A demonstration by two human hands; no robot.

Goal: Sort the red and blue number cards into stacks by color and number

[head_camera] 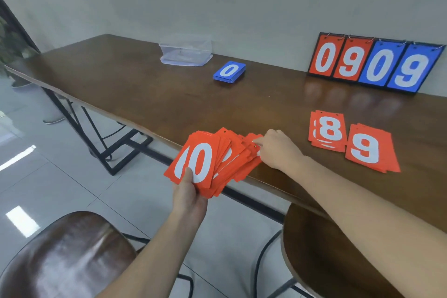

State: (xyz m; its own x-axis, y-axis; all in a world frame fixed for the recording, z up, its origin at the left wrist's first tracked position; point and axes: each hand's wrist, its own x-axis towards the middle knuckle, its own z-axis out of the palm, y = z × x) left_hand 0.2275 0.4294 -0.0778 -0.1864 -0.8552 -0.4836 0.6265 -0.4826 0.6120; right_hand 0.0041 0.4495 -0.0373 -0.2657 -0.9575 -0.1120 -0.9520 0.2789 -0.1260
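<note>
- now the red fan [217,162] of number cards sits in the left hand [189,197], spread out over the near edge of the counter [135,84], with a white 0 on the front card.
- left fingers are curled round the fan's lower corner, thumb pressed flat on the front card beside the 0.
- right hand [278,150] rests at the fan's far end, its fingers bent and pinching the edge of a card there; which number that card carries cannot be told.
- just right of that hand, on the counter, lies the 8 pile [329,132], red cards loosely stacked face up.
- touching it on the right and slightly nearer lies the 9 pile [371,149], also red and face up.
- farther back, near the middle of the counter, a neat blue stack [229,71] lies with a 0 on top, well apart from the red piles.
- at the back right a scoreboard [375,63] leans against the wall, showing red 0 and 9, then blue 0 and 9, on rings.
- behind the blue stack stands a clear plastic box [186,51].
- two brown stools show below the counter's edge, a left stool [65,254] and a right stool [326,254], on a pale tiled floor.
</note>
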